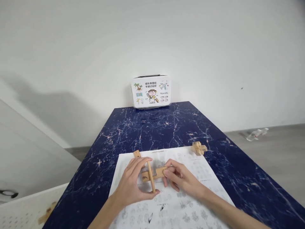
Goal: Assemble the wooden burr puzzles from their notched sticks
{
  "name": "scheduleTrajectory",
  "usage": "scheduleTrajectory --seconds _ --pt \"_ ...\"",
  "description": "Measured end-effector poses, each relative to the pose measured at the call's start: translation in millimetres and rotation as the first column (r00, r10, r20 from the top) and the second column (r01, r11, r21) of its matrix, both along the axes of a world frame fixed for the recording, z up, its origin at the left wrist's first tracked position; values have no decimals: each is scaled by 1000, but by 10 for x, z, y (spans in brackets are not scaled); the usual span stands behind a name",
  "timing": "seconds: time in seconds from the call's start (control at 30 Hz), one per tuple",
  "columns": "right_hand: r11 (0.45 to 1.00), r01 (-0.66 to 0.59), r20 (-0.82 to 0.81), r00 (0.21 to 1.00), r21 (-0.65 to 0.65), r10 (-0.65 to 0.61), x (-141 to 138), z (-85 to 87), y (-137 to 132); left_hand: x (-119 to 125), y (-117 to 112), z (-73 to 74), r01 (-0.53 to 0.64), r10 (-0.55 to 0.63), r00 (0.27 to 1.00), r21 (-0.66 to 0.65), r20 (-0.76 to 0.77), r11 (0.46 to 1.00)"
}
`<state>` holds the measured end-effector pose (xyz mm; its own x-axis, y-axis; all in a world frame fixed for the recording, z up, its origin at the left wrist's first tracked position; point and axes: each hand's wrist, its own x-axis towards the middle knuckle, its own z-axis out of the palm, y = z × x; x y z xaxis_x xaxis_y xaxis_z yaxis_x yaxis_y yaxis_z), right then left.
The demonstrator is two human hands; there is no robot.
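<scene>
My left hand (pixel 133 183) is closed around a long wooden bar (pixel 151 178) that stands crosswise, fingers and thumb pinching it. My right hand (pixel 182 178) pinches the end of a flat notched wooden piece (pixel 154 174) that crosses the bar. Both pieces sit just above a white printed sheet (pixel 190 210) on the dark blue marbled table (pixel 154 127). A small wooden block (pixel 136 154) lies at the sheet's upper left corner. An assembled wooden cross-shaped puzzle (pixel 198 148) rests by the sheet's upper right corner.
A white box with cartoon travel pictures (pixel 151 91) stands at the table's far edge against the wall. A white perforated board with a wooden piece (pixel 46 216) is at the lower left. A plastic bottle (pixel 256 133) lies on the floor to the right.
</scene>
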<state>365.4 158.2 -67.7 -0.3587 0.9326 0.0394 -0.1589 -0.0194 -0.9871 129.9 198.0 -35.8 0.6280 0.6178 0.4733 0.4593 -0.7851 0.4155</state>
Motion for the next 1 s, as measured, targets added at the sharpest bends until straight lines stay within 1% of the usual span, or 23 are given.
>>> scheduleTrajectory --seconds 0.13,0.23,0.27,0.33,0.43,0.53,0.63,0.73,0.9,1.0 --pt "999 44 18 999 1 -44 55 48 24 -112 58 16 -20 20 1000 -37 -5 999" --pt "986 169 11 986 -2 -169 149 76 56 -305 161 -14 -77 79 996 -46 44 996" --pt "976 217 14 976 3 -217 177 76 69 -378 204 -25 -117 119 992 -50 44 992" --pt "953 302 51 952 25 -303 209 57 95 -512 287 -44 -220 219 975 -44 -26 974" --pt "928 364 151 916 73 -371 189 -8 120 -631 380 -61 -322 313 940 -44 -137 946" --pt "916 382 253 880 122 -401 140 -65 117 -665 431 -83 -346 336 923 -19 -188 938" --pt "902 392 343 834 183 -432 119 -76 95 -664 457 -110 -321 316 920 17 -231 947" --pt "889 392 413 788 234 -457 116 -64 79 -648 466 -125 -303 300 924 21 -237 953" --pt "868 342 523 696 360 -491 91 -98 87 -607 471 -158 -287 280 939 -4 -201 958" --pt "851 284 578 636 442 -512 70 -166 97 -587 480 -202 -314 301 927 -27 -222 949"
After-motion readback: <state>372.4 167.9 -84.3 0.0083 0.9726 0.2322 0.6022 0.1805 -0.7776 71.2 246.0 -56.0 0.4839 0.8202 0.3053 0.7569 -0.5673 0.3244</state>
